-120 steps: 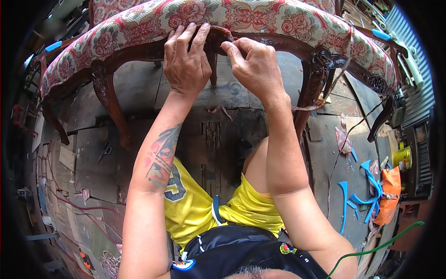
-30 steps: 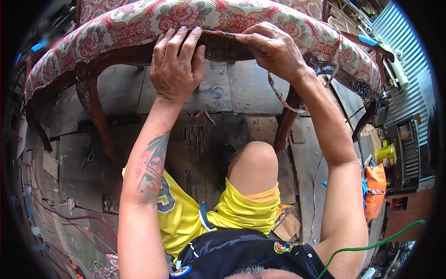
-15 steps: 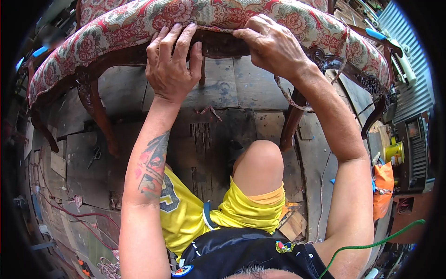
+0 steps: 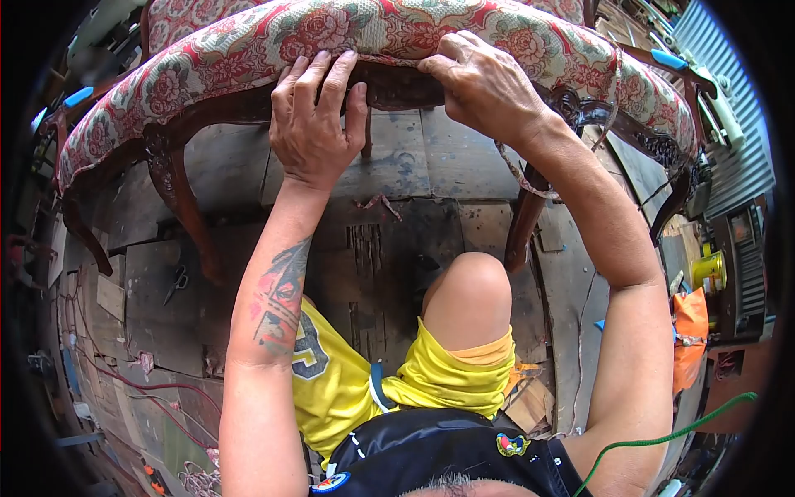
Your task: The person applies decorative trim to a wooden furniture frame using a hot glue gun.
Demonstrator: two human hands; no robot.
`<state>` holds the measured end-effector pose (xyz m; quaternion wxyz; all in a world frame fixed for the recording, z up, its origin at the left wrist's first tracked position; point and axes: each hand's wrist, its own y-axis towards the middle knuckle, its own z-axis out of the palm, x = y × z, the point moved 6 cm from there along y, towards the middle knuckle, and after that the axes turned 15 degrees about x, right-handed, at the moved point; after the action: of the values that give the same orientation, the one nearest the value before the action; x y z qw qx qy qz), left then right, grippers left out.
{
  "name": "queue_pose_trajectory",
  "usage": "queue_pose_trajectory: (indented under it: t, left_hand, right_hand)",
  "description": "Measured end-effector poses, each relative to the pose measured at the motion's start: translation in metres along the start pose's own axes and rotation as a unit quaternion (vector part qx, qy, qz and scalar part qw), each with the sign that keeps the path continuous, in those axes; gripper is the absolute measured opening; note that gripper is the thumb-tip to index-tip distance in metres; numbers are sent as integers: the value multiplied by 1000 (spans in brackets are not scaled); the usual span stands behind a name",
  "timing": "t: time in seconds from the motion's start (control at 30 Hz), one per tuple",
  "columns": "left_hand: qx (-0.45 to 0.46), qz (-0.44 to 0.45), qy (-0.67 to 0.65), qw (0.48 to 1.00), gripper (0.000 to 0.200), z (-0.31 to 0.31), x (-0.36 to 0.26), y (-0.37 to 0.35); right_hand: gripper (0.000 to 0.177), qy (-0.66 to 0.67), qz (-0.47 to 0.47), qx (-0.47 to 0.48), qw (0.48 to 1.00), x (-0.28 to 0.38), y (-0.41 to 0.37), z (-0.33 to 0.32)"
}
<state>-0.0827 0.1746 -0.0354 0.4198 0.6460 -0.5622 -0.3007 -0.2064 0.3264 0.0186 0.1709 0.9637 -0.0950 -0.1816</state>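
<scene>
A floral upholstered seat (image 4: 397, 35) on a carved dark wood frame (image 4: 406, 87) spans the top of the view. My left hand (image 4: 319, 120) rests with fingers spread, their tips on the fabric's lower edge. Against the same edge, to the right, my right hand (image 4: 484, 87) has its fingers curled in a pinch on the patterned trim strip that runs along the seam. The strip's loose end (image 4: 530, 184) hangs in a loop below my right wrist and goes up over the seat at the right.
Scissors (image 4: 175, 283) and a fabric scrap (image 4: 381, 205) lie on the wooden floor (image 4: 397, 153). Carved legs (image 4: 523, 219) stand below the seat. Cords are at the left; an orange bag (image 4: 689, 340) and a yellow can (image 4: 708, 271) are at the right.
The view has shifted slightly, so the seat and floor appear a little lower and further right. Both hands keep nearly the same places along the seat's edge.
</scene>
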Motion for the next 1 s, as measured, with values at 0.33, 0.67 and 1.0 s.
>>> queue_pose_trajectory:
  t: [0.33, 0.67, 1.0]
  left_hand:
    - [4, -2, -2, 1000, 34, 0, 1, 1]
    - [0, -1, -24, 1000, 32, 0, -2, 0]
    - [-11, 6, -22, 1000, 20, 3, 3, -1]
  right_hand:
    - [26, 19, 9, -19, 1000, -3, 1, 2]
    - [32, 35, 36, -64, 997, -4, -3, 3]
    - [36, 54, 40, -79, 995, -6, -5, 6]
